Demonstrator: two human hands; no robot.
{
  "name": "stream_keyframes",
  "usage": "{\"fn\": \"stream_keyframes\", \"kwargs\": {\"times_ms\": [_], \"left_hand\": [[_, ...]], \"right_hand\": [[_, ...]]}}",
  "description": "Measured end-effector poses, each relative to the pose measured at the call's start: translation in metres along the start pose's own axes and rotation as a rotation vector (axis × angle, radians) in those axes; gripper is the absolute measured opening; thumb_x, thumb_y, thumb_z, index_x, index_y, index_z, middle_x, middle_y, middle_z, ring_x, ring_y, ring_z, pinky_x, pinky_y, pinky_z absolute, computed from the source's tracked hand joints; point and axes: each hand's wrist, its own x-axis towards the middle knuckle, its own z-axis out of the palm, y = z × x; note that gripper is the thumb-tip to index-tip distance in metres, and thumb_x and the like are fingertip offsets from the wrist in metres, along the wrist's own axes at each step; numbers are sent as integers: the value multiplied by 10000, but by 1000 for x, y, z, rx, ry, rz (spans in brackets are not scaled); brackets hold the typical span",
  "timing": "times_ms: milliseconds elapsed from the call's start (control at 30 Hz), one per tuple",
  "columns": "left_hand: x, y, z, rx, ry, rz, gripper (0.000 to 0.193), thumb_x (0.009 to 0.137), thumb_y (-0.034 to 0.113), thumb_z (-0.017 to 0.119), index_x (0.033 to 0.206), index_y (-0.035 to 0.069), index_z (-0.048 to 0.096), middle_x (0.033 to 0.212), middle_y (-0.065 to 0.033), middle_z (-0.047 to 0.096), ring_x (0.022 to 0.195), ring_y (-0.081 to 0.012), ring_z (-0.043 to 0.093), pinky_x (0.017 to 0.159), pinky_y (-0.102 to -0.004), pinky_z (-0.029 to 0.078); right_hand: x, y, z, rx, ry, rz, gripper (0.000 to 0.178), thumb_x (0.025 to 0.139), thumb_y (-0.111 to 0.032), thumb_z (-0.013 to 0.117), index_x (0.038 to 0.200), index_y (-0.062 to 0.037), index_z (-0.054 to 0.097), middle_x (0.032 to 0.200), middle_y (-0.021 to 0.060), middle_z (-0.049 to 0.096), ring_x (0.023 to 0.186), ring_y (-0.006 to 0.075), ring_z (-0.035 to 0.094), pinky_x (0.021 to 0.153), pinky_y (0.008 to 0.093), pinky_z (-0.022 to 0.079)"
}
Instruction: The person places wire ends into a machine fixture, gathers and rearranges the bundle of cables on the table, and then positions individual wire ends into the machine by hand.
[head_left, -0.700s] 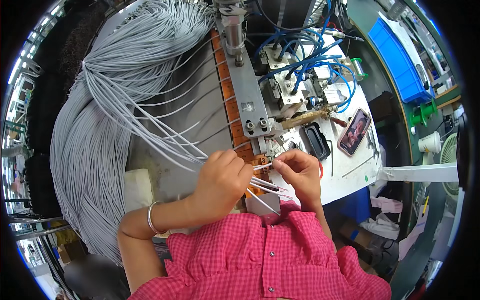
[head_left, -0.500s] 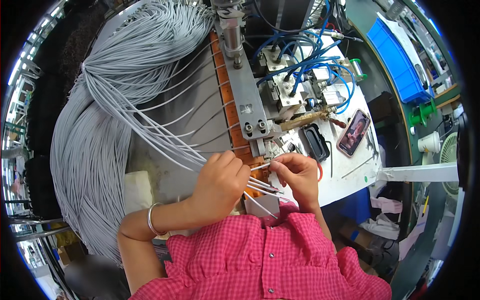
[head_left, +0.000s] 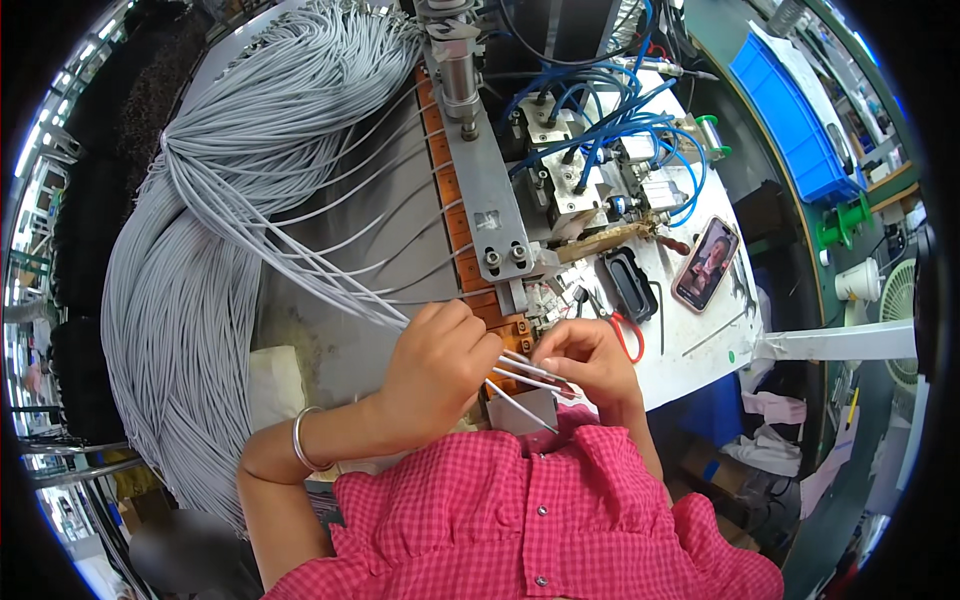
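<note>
A bunch of grey cables (head_left: 515,403) is gripped in the closed left hand (head_left: 440,355), above the near end of an orange strip (head_left: 447,190). Their free ends are slanted rightward and toward the body, the upper ones beside the bent fingers of the nearer right hand (head_left: 590,362); whether any is pinched there cannot be told.

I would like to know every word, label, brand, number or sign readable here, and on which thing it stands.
No text can be read with certainty.
Phone: a picture of a person shows; any small writing on its screen is too small to read.
Cup: any print is too small and blurred.
Metal bar: a pale patch, with no readable letters.
Cables: no print can be made out.
</note>
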Motion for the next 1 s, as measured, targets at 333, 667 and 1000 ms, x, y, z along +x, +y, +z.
{"fn": "stream_keyframes", "kwargs": {"times_ms": [333, 667, 1000], "left_hand": [[-3, 0, 12, -17, -55, 95, 183, 575, -3, 570, 752, 34, 538, 703, -80, 485, 728, -255, 483, 637, -361, 365], [-4, -1, 8, 132, -108, -42, 185, 588, 33, 600, 765, 37, 546, 700, -64, 473, 749, -238, 487, 679, -366, 375], [-3, -3, 11, 73, 24, 17, 207, 614, 46, 631, 813, 26, 577, 706, -68, 473, 749, -248, 482, 697, -368, 378]], "right_hand": [[5, 10, -4, -224, 220, -86, 74, 811, -49, 660, 795, -2, 606, 656, 12, 595, 497, 35, 498, 428, 166, 376], [14, 10, -17, -163, 152, 164, 93, 850, -92, 617, 839, -22, 557, 642, -2, 548, 498, 26, 455, 414, 168, 309], [2, 2, -3, -355, 282, -44, 115, 805, 5, 631, 916, 8, 600, 725, 12, 577, 627, 56, 535, 553, 174, 410]]}}
